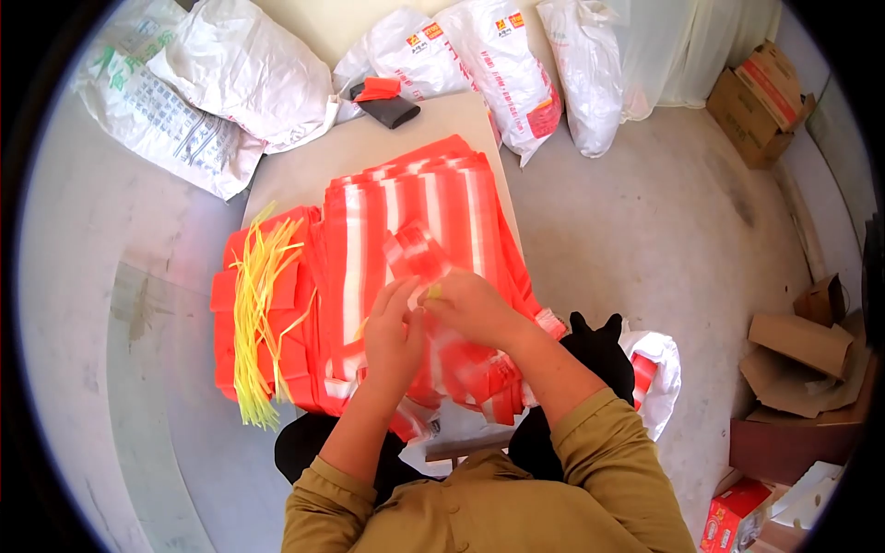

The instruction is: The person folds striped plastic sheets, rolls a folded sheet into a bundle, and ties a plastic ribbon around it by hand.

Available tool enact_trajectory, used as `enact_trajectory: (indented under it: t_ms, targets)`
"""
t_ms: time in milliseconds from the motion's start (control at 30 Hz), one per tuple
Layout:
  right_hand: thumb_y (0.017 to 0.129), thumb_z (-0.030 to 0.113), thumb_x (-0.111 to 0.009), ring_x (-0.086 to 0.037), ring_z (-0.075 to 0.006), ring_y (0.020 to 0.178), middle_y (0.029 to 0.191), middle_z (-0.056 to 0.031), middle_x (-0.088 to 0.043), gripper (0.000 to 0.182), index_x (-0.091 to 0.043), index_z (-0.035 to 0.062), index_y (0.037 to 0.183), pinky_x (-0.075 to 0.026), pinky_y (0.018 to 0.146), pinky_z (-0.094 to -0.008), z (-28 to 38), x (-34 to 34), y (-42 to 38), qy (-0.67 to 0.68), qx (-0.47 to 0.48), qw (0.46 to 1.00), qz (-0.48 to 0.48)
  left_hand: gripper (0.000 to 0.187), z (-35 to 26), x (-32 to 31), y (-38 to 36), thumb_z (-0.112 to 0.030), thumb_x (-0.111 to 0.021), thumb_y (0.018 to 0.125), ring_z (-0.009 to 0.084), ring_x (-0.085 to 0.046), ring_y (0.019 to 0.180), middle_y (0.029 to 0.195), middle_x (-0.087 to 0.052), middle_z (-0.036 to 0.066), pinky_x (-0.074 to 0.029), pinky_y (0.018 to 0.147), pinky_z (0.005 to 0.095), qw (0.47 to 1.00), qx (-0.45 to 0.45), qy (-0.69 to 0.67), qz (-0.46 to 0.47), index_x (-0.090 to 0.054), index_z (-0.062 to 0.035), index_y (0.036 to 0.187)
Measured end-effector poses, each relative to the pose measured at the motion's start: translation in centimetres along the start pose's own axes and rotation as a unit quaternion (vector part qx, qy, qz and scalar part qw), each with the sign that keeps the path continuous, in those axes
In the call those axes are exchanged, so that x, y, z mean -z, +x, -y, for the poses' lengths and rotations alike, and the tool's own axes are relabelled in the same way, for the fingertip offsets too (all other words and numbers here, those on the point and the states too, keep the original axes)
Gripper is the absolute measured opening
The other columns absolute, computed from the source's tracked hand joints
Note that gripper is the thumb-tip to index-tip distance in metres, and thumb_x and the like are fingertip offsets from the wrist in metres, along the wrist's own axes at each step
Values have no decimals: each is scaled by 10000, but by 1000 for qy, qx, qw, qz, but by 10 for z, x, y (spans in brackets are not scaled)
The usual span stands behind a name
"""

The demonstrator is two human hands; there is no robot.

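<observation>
Both my hands meet over a gathered bundle of red-and-white striped plastic bags (420, 251), slightly blurred. My right hand (475, 311) is closed in a pinch, with a short piece of yellow strip (434, 291) at its fingertips. My left hand (392, 327) is closed beside it, fingers bent toward the thumb; a bit of yellow shows at its outer edge. Below them, loose striped plastic hangs over my lap. Under the bundle lies a thick stack of striped bags (373, 212). Left of it, a bunch of yellow strips (258, 318) rests on folded red bags (293, 364).
A black and orange item (387, 106) lies on the table (442, 118) at the far end. Full white sacks (244, 69) stand behind it. On the right are cardboard boxes (761, 101) and an open carton (802, 359). A white bag (659, 369) sits by my right knee.
</observation>
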State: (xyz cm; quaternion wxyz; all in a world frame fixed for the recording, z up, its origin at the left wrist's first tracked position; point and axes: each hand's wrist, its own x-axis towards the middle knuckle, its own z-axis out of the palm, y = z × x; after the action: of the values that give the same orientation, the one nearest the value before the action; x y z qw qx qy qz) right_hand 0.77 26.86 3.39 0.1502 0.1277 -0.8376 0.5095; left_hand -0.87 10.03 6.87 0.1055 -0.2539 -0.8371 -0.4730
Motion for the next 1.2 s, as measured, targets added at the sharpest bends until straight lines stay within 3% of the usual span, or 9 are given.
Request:
enact_trajectory:
  t_ms: [267,367,467,567,667,767,867,967,1200]
  targets:
    - [959,212,-664,-637,-358,889,928,-158,-677,201,-667,12,950,-510,774,-459,10,7,-1,-10,-33,999,33,164,22,4,-3,-87,-736,869,276,-634,819,906,-680,113,-502,754,365,993,-1,99,65,-739,-22,1020]
    - [919,154,-685,-635,-347,914,938,-142,-671,185,-674,36,1062,-517,790,-452,21,6,-2,114,-117,987,-13,138,32,-1,-5,-95,-728,926,135,-578,745,813,-651,37,-464,691,273,993,102,-22,55,-713,0,1025]
    - [850,92,-705,-636,-324,932,971,-124,-666,265,-671,59,1110,-527,791,-439,10,8,-2,-28,4,999,19,130,33,-3,-5,-102,-697,939,197,-609,786,844,-632,95,-485,728,326,972,208,-97,59,-713,12,1000]
    - [806,49,-687,-632,-312,939,967,-110,-649,248,-682,70,1053,-531,778,-420,10,4,0,-125,145,981,-22,145,47,-7,-9,-124,-699,952,187,-606,779,850,-630,89,-489,723,320,980,159,-99,60,-696,12,1005]
    - [799,13,-663,-619,-311,937,952,-96,-632,220,-693,63,1011,-530,778,-412,13,3,0,-149,133,979,-45,63,29,-4,-8,-61,-688,975,59,-528,738,828,-616,-5,-457,679,241,991,111,-37,72,-679,-1,992]
    - [827,11,-642,-610,-308,973,968,-100,-645,204,-695,55,1019,-540,833,-406,35,14,3,-96,-65,993,0,39,21,-1,-9,-34,-691,965,64,-525,731,826,-609,-4,-457,675,245,973,184,-80,113,-671,-5,982]
    - [832,33,-657,-605,-299,996,971,-103,-641,146,-684,40,975,-535,813,-412,11,11,-1,-214,106,970,-44,49,13,4,-7,-12,-691,959,65,-529,741,821,-599,-5,-456,677,240,981,145,-75,108,-665,-11,1001]
    - [819,19,-647,-615,-318,922,925,-102,-633,114,-705,45,913,-529,776,-414,7,15,-1,-203,115,972,-6,105,25,3,-5,-95,-693,950,186,-648,827,898,-653,98,-517,759,324,983,131,-48,116,-682,-4,1002]
    - [815,83,-711,-653,-307,850,834,-90,-641,93,-688,74,905,-533,738,-422,13,19,4,-118,63,991,26,114,36,1,-2,-90,-675,963,161,-652,818,915,-689,82,-525,759,308,969,189,-103,121,-693,-1,1032]
